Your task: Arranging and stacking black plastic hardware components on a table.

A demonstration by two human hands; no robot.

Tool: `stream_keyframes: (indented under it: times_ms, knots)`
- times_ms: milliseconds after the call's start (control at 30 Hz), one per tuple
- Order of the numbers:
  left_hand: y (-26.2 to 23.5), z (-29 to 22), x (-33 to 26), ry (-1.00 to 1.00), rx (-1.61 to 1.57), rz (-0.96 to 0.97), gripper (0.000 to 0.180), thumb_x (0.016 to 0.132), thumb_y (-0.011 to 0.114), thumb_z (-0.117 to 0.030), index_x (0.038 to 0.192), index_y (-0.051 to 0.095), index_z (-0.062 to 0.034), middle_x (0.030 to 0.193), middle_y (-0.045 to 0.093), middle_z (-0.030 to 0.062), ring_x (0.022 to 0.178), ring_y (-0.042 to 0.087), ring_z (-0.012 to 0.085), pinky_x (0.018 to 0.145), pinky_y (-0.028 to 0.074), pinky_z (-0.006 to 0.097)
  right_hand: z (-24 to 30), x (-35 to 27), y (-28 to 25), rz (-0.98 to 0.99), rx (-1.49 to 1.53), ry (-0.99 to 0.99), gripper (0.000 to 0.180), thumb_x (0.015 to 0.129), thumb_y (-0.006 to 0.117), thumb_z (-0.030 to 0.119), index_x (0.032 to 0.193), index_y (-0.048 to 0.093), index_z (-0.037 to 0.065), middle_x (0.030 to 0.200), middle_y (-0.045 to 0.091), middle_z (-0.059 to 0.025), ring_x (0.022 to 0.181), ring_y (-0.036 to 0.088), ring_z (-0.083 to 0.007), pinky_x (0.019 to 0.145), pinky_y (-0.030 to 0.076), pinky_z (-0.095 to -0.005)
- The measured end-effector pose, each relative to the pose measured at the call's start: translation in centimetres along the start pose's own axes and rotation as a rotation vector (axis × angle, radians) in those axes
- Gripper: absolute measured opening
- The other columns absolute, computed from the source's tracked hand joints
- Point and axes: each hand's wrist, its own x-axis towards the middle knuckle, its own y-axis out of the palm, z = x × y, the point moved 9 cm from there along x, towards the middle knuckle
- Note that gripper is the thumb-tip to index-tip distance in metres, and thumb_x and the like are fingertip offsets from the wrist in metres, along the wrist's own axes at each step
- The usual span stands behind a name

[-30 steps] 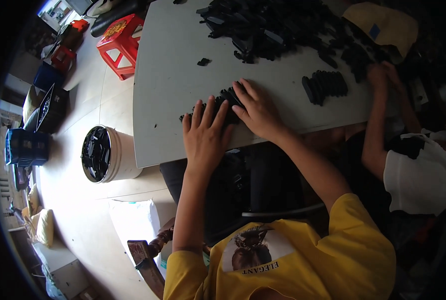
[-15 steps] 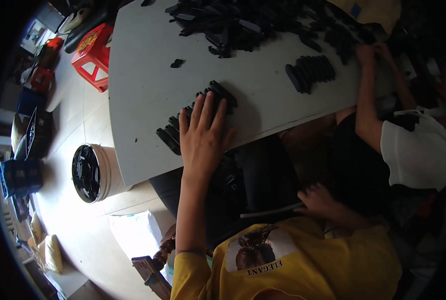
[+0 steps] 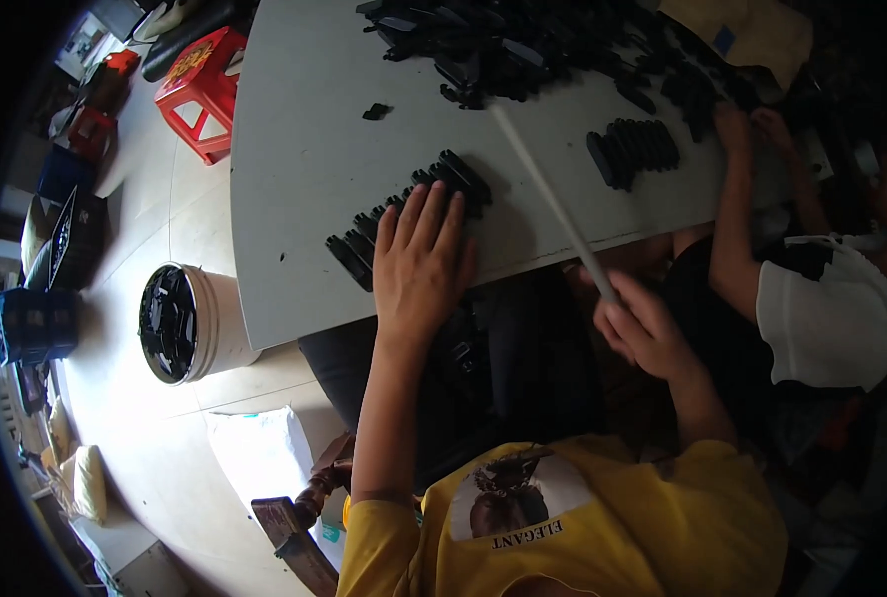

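Note:
My left hand (image 3: 419, 261) lies flat across a row of small black plastic pieces (image 3: 350, 259) near the table's front edge. Its fingers are stretched out, and they hide part of the row. My right hand (image 3: 644, 326) is closed round one end of a thin, pale grey rod (image 3: 551, 199). The rod slants up and leftward over the table, blurred toward its far end, which is close to a big heap of black plastic pieces (image 3: 493, 50). Farther right lies a second row of black pieces (image 3: 637, 149). One small black piece (image 3: 377, 111) lies alone left of the heap.
At the right, a co-worker's hands (image 3: 737, 129) are at the heap's edge. A white bucket (image 3: 226, 323) of black pieces stands on the floor to the left, below a red stool (image 3: 204, 90). A white bag (image 3: 259, 448) and a wooden chair arm (image 3: 309, 502) are nearby.
My right hand has risen from my lap and swung the rod up over the table. My left hand stays on the row. The whole view has shifted slightly.

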Motion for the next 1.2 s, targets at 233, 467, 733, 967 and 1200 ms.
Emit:
stream_keyframes:
  times_ms: [233,467,733,967,1200]
  knots:
    - [0.1,-0.3,0.0,0.033,0.008,-0.011,0.046,0.084,0.064,-0.025,0.127,0.057,-0.0093,0.134,0.054,0.0083,0.125,0.049,0.0256,0.104,0.038,0.045,7.8,4.5,3.6,-0.345,-1.013,-0.668,0.056,0.092,0.051,-0.001,0.146,0.036,0.007,0.084,0.063,-0.0141,0.076,0.065,-0.024,0.069,0.053,-0.0335]
    - [0.3,-0.3,0.1,0.04,0.012,-0.015,0.047,0.083,0.065,-0.026,0.127,0.057,-0.0096,0.134,0.054,0.0078,0.126,0.049,0.025,0.103,0.038,0.044,4.3,8.2,2.9,-0.345,-1.447,-0.308,0.058,0.091,0.052,-0.003,0.145,0.039,0.011,0.085,0.063,-0.015,0.074,0.066,-0.0277,0.066,0.053,-0.0375]
    - [-0.5,-0.4,-0.3,0.061,-0.014,-0.118,0.04,0.082,0.065,-0.022,0.119,0.061,-0.0041,0.127,0.058,0.0111,0.122,0.053,0.0252,0.1,0.042,0.043,8.3,5.4,4.0,-0.483,-1.128,-0.617,0.058,0.09,0.052,-0.002,0.145,0.039,0.011,0.081,0.063,-0.0137,0.07,0.065,-0.0272,0.064,0.053,-0.0381]
    - [-0.6,-0.3,-0.8,0.068,-0.057,-0.169,0.037,0.08,0.067,-0.02,0.112,0.064,-0.0027,0.12,0.061,0.0115,0.117,0.056,0.0259,0.099,0.044,0.042,5.8,7.3,4.1,-0.37,-1.26,-0.469,0.059,0.091,0.052,-0.002,0.146,0.038,0.012,0.079,0.062,-0.0119,0.067,0.064,-0.0224,0.062,0.053,-0.0337]
    - [-3.5,1.4,-1.8,-0.032,0.016,-0.164,0.04,0.077,0.068,-0.019,0.116,0.065,-0.0093,0.125,0.061,0.0073,0.121,0.054,0.0249,0.102,0.039,0.045,9.1,4.8,5.2,-0.511,-1.085,-0.737,0.058,0.091,0.053,0.0,0.146,0.038,0.012,0.078,0.063,-0.0127,0.067,0.066,-0.0232,0.061,0.053,-0.0339]
